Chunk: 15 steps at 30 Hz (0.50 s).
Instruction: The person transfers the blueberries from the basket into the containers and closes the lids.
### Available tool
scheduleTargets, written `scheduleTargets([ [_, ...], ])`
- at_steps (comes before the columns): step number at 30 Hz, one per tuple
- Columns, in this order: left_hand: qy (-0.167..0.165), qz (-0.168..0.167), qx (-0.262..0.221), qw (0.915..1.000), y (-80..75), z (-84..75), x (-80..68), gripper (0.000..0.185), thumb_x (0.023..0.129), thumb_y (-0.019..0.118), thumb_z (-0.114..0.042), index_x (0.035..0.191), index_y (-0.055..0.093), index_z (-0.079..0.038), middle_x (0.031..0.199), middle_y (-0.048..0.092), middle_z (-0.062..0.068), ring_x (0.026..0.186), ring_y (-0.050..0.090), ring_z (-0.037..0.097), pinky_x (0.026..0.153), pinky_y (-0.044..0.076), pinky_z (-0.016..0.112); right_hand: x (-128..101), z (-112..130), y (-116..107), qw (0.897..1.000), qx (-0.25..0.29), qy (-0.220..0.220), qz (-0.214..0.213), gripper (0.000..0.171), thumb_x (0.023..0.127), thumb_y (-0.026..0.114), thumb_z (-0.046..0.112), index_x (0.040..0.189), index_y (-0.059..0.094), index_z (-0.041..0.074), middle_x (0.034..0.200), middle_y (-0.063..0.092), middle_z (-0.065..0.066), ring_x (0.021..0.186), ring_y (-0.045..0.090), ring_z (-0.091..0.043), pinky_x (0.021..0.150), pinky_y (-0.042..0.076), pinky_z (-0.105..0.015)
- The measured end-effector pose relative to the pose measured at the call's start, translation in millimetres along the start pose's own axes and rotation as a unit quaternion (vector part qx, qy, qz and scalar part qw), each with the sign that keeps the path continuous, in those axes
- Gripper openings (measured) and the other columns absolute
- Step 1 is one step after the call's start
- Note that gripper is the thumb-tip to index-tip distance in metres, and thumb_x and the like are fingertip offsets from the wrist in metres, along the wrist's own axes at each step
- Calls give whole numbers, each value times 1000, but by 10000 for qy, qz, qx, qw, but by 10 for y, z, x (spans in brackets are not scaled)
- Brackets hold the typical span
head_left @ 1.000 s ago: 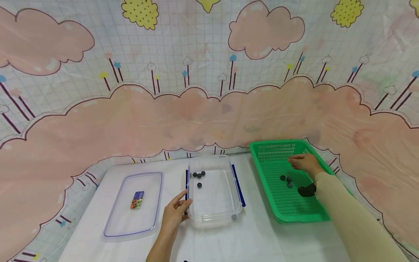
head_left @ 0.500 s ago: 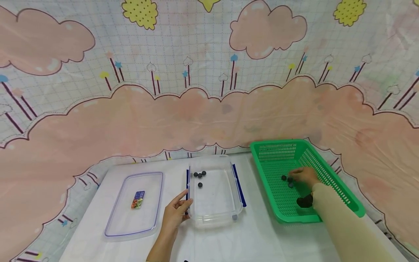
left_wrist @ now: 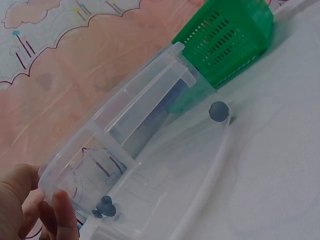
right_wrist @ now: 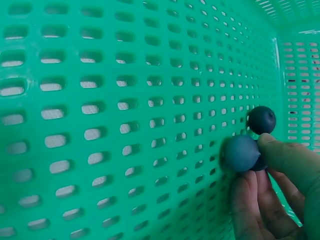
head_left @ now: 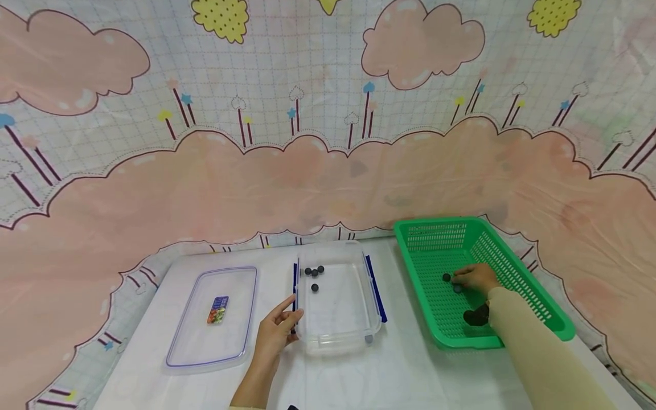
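Observation:
My left hand (head_left: pixel 274 330) grips the left wall of a clear plastic food container (head_left: pixel 338 344), thumb at the rim and fingers outside. Several dark blueberries lie inside, among them a lone blueberry (head_left: pixel 315 287) and, at the near right corner, another blueberry (left_wrist: pixel 218 111). Inside a green slotted basket (head_left: pixel 435 330), my right hand (head_left: pixel 476 277) reaches down to a group of blueberries. In the right wrist view, thumb and fingers pinch a dark blueberry (right_wrist: pixel 260 163), partly hidden behind a paler blueberry (right_wrist: pixel 241 153). Just beyond the thumb sits another blueberry (right_wrist: pixel 262 120).
Left of the container, a clear lid (head_left: pixel 179 347) with a purple-blue seal lies flat, bearing a colourful label (head_left: pixel 217 310). Blue-edged side flaps (head_left: pixel 376 289) stick out from the container. A patterned curtain (head_left: pixel 287 188) rises behind the white table (head_left: pixel 405 376).
My right hand has come down and left inside the basket, onto the blueberries, and its fingers now cover one of them. My left hand stays at the container.

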State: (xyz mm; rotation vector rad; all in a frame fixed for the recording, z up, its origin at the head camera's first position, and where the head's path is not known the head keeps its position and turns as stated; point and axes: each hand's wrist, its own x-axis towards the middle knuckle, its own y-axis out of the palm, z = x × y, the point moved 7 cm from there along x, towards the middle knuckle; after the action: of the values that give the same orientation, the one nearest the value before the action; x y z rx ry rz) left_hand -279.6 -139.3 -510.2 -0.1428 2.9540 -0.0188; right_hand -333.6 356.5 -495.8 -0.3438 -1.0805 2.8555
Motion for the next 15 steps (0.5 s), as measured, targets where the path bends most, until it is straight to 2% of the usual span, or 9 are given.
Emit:
scheduleTargets([
  [9, 27, 1, -35, 10000, 3, -13, 2, 54, 89, 74, -21, 139, 57, -10, 91, 56, -1, 76, 49, 9, 58, 54, 21, -17, 17, -7, 10000, 9, 69, -42, 34, 93, 65, 16, 117, 67, -8, 126, 56, -34, 89, 69, -29, 94, 47, -59],
  [15, 34, 26, -36, 10000, -1, -21, -7, 55, 89, 74, -21, 140, 56, -9, 92, 56, -1, 77, 49, 9, 58, 54, 22, -65, 101, -39, 9998, -33, 41, -176, 35, 94, 63, 17, 116, 66, -10, 111, 65, -29, 83, 69, -25, 94, 46, -60],
])
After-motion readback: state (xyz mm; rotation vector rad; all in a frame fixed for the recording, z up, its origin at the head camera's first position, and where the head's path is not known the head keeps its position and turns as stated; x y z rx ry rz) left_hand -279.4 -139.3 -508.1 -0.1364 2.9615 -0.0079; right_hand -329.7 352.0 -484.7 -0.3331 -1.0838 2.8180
